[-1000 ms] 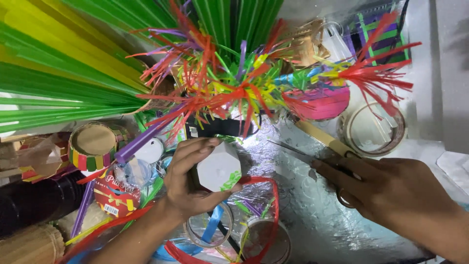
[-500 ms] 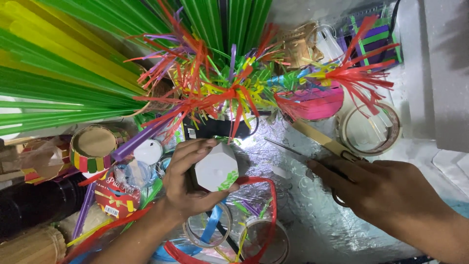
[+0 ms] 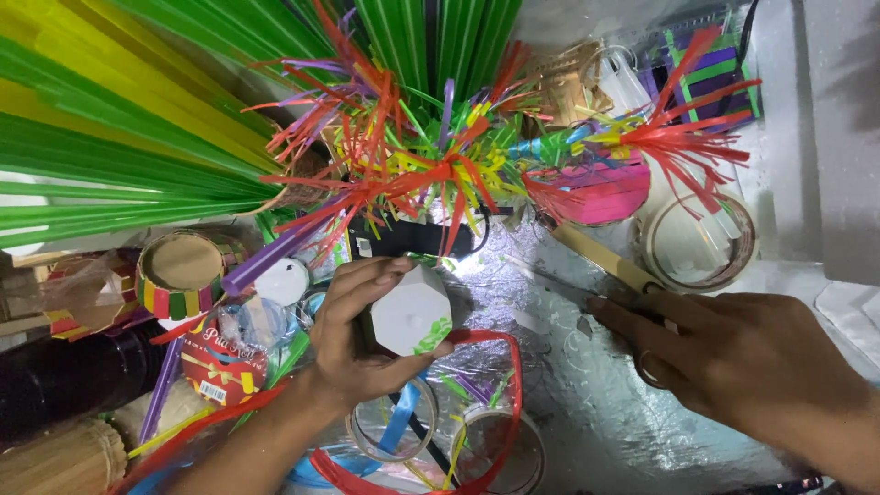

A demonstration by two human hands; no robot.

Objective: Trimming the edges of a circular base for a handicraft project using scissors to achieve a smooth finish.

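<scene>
The left hand [image 3: 353, 335] was curled around a white hexagonal container [image 3: 410, 314], fingers wrapped over its upper edge and thumb pressed against its lower side. The container had a small green patch at its lower right corner. It was held above the silver-foil worktop [image 3: 587, 412], just in front of a black object [image 3: 408, 238] at the base of a decoration of red, yellow and green strips [image 3: 403, 156].

The right hand [image 3: 733, 353] lay palm down over the worktop, fingers partly bent and closed on a pair of scissors [image 3: 605, 261]. The tan blade extended up and to the left from the fingers; a metal handle loop was visible under the hand. The scissors lay well apart from the container.

Surrounding items:
- A bundle of long green and yellow strips [image 3: 110, 119] filled the upper left
- A pink pot [image 3: 600, 192] stood above the scissors, beside a roll of tape [image 3: 701, 243]
- A round box with striped rim [image 3: 179, 270] sat left of the left hand, near a small white disc [image 3: 281, 281]
- A loop of red strip [image 3: 500, 394] curved below the container, over two clear tape rings [image 3: 394, 431]

Whether the container touched the worktop could not be determined
</scene>
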